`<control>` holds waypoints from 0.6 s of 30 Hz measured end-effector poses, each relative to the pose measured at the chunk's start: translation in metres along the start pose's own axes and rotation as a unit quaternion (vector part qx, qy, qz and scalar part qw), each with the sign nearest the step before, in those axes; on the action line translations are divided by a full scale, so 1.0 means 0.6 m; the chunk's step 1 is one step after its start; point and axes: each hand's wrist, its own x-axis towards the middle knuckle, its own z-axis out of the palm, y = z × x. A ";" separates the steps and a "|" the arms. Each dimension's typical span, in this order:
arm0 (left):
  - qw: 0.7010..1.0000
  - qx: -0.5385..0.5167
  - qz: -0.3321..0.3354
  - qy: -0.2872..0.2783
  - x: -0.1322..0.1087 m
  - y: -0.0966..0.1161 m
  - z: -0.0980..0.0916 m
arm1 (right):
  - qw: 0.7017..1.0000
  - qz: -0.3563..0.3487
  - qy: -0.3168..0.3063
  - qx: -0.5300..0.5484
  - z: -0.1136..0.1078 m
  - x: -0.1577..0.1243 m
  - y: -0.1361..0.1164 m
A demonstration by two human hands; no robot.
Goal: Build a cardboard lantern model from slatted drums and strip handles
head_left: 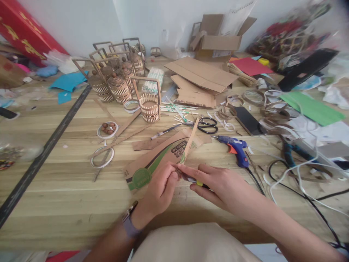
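Note:
Near the table's front edge, my left hand (160,187) pinches the near end of a narrow cardboard strip (191,140), which points away from me. My right hand (218,182) is closed around a black and yellow utility knife (200,183), its front end close to my left fingertips. Fingers hide the exact spot where blade and strip meet, so I cannot tell if they touch. Under the strip lies a cardboard piece (156,156) with green print. Just beyond it are black-handled scissors (208,125) and a pen (165,131).
A blue glue gun (234,147) lies right of my hands, its black cord running forward. A small stick basket (149,107) stands ahead, with several similar lanterns (118,87) behind. Beads fill a white ring (107,129). Tangled cables (298,173) and a phone (249,120) lie right.

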 end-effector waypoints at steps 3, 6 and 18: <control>1.000 0.000 0.007 -0.001 -0.001 -0.001 0.000 | 1.000 -0.004 0.002 -0.005 -0.002 0.000 0.000; 1.000 -0.004 0.007 -0.003 -0.001 -0.003 0.000 | 1.000 -0.005 0.003 -0.006 -0.003 0.000 0.002; 1.000 -0.001 -0.001 -0.007 -0.002 0.001 0.000 | 1.000 -0.002 -0.007 -0.019 -0.001 -0.003 0.006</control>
